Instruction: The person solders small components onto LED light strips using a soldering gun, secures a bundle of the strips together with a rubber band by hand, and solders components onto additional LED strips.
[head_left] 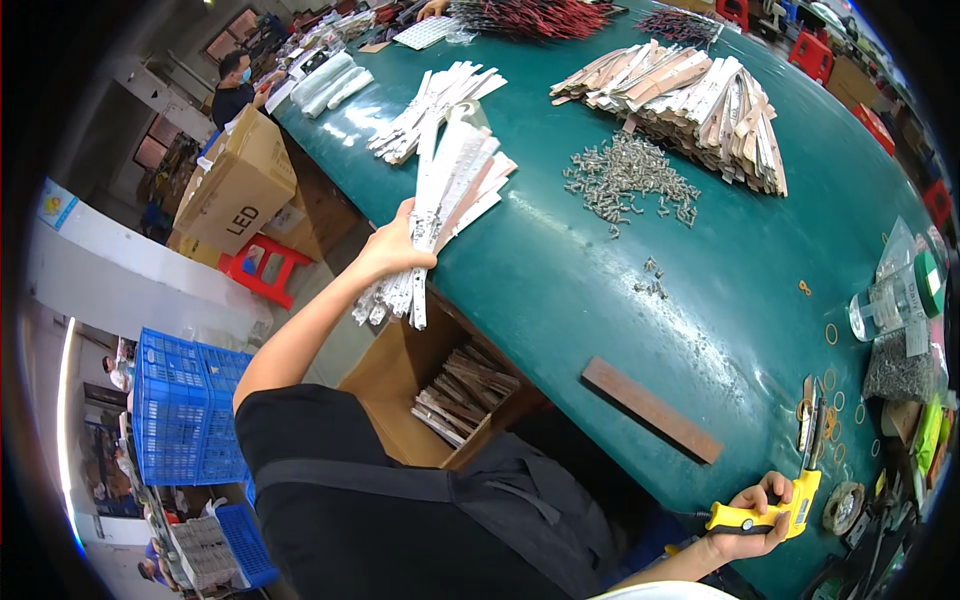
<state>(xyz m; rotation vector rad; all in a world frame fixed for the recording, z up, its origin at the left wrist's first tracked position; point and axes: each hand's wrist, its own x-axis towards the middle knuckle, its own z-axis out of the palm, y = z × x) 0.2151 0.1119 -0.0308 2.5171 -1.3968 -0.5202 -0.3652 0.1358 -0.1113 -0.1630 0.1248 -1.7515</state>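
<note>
My left hand (398,246) is closed around a bundle of thin white strips (456,190), some with pinkish-brown faces. The bundle is raised over the table's near-left edge, its lower ends hanging past my fist. At the lower right, my right hand (758,520) grips a yellow pistol-shaped soldering iron (792,508). Its metal tip points away from me, and a dark cord leaves its handle on the left. Behind the left-hand bundle, a loose pile of similar white strips (415,125) lies on the green table (520,290).
A large strip stack (680,90) lies at the back, with small metal parts (632,180) in front. Nearer are a brown bar (650,410), rubber bands (831,333) and a green-lidded jar (890,305). An open carton (400,385) with strips stands below the edge. A person (235,90) sits far left.
</note>
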